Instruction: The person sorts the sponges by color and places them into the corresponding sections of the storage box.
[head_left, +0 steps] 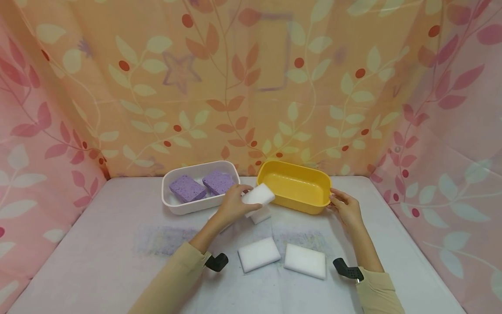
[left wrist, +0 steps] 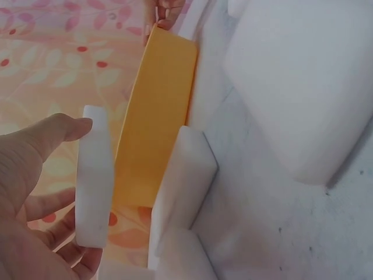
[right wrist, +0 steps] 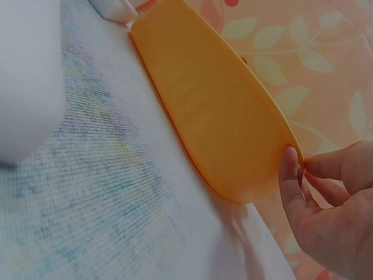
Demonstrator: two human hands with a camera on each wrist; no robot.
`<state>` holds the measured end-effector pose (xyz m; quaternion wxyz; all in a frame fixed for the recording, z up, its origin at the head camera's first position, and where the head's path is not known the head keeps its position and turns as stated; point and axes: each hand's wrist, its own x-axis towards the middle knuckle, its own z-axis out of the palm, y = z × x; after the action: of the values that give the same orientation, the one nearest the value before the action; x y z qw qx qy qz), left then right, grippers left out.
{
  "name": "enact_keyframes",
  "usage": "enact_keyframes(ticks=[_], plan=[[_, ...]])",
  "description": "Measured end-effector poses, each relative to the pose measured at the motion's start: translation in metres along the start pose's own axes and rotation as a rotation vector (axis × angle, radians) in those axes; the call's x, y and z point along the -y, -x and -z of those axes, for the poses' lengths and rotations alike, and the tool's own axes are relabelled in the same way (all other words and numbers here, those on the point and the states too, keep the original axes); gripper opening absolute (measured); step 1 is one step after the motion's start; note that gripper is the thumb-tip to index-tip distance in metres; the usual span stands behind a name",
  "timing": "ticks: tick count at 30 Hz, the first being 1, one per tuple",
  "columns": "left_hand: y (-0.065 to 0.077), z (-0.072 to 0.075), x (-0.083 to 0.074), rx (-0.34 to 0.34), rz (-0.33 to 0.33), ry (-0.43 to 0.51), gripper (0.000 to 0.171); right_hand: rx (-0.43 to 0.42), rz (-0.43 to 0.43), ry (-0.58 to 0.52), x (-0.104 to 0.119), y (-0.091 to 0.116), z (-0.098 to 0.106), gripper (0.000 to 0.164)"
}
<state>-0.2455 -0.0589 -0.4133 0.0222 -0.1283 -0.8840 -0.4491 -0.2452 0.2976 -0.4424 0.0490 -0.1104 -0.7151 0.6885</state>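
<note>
My left hand (head_left: 234, 204) pinches a white sponge (head_left: 259, 194) between thumb and fingers, raised beside the near left corner of the yellow tub (head_left: 300, 202). In the left wrist view the held sponge (left wrist: 94, 178) stands on edge in the left hand (left wrist: 35, 175). My right hand (head_left: 347, 209) grips the tub's right end, thumb and fingers on the rim, as the right wrist view shows with the right hand (right wrist: 332, 198). No sponge shows inside the tub. Below the held sponge, another white sponge (head_left: 260, 215) lies on the table.
A white tub (head_left: 176, 209) with two purple sponges (head_left: 187, 188) stands left of the yellow one. Two white sponges (head_left: 259, 254) (head_left: 305, 261) lie nearer me, and one more (head_left: 213, 214) is partly hidden by the left hand. Patterned curtains (head_left: 219, 87) enclose the table (head_left: 117, 244).
</note>
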Motion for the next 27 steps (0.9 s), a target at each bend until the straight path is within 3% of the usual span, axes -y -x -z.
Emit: enact_keyframes(ticks=[14,21,27], plan=[[-0.018,-0.011,-0.003,-0.027,-0.003,-0.001,0.063,0.009,0.009,-0.028,-0.003,-0.001,0.001,0.051],[-0.026,-0.017,-0.005,-0.042,0.035,0.019,0.063,0.010,-0.015,-0.006,-0.003,0.000,0.001,0.052],[-0.033,-0.020,-0.011,-0.044,0.015,-0.006,0.066,0.009,-0.010,-0.010,-0.003,0.001,0.002,0.052]])
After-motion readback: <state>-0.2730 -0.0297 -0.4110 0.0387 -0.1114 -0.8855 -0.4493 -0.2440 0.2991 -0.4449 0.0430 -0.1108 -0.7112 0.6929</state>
